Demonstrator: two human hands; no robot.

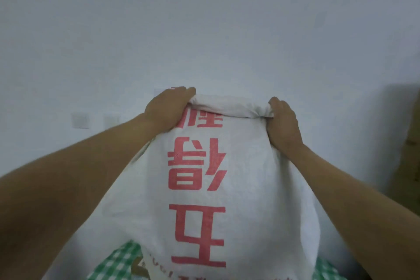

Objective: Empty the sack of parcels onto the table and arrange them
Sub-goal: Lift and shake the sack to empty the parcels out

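While the white sack (218, 177) hangs upside down over the green-checked table (113, 263), the left hand (167, 109) and right hand (283, 120) clutch its bunched upper corners — red lettering inverted.

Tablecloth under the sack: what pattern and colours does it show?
A green and white check, seen in the head view on the tablecloth below the sack.

sack (204, 177) hangs above the table (113, 263) (wall (204, 18) behind), a hand at each top corner.
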